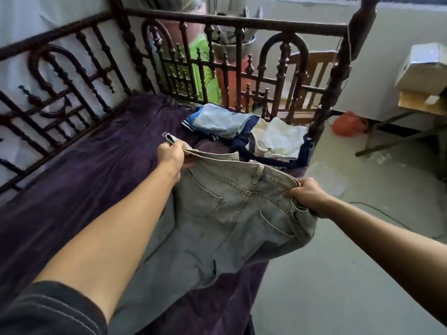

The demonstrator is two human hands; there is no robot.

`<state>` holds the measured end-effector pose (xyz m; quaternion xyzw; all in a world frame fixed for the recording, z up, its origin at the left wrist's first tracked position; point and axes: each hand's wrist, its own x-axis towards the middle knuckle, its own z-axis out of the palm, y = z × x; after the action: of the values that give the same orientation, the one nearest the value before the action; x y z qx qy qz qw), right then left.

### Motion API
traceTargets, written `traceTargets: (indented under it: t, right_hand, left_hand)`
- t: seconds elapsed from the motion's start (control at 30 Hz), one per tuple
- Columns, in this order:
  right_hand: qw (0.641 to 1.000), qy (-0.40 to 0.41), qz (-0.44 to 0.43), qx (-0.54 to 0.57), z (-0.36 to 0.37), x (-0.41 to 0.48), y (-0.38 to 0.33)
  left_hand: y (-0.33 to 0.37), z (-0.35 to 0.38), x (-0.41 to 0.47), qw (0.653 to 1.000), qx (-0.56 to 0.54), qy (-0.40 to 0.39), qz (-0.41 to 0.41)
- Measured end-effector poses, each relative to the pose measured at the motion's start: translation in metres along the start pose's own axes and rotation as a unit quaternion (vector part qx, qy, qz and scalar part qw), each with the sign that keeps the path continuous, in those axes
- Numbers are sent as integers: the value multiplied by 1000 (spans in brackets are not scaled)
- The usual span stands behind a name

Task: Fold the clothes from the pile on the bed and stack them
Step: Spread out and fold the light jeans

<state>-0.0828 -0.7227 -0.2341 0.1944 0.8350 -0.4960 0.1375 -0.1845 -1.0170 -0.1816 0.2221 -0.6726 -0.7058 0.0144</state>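
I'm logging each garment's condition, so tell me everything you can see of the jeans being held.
The jeans are faded, light grey-blue denim with tan stitching, seen from the back: waistband, a centre belt loop and two patch pockets face the camera. The left hand grips one end of the waistband, the right hand the other, stretching it out. The legs trail toward the person, lying on the purple bedspread.
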Motion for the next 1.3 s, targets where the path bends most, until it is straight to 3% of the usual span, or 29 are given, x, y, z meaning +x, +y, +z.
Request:
traceTargets:
  t: [0.2, 0.5, 0.6, 0.77, 0.87, 0.93, 1.07, 1.17, 1.3]
  right_hand:
    - [997, 13, 41, -63, -34, 116, -1]
    - [977, -66, 51, -194, -17, 312, 18]
    - [952, -109, 53, -279, -12, 364, 31]
    - [874, -157, 5, -461, -1, 404, 31]
    - [810, -159, -135, -548, 33, 412, 5]
    - [792, -193, -202, -543, 71, 412, -17]
    - [751, -297, -263, -528, 157, 390, -49]
    - [711, -332, -308, -539, 218, 370, -48]
    - [676, -351, -342, -550, 290, 350, -19]
  left_hand:
    - [-21, 60, 69, 996, 0, -10, -88]
    - [-81, 127, 185, 982, 34, 58, -178]
    - [-99, 143, 222, 976, 49, 73, -197]
    - [-120, 109, 233, 957, 91, 143, -234]
    - [-142, 54, 209, 923, 189, 207, -261]
    - [-160, 16, 185, 890, 296, 212, -275]
    - [-194, -40, 127, 824, 459, 153, -296]
    - [-230, -82, 104, 774, 549, 91, -302]
    - [-284, -139, 105, 711, 658, 52, -243]
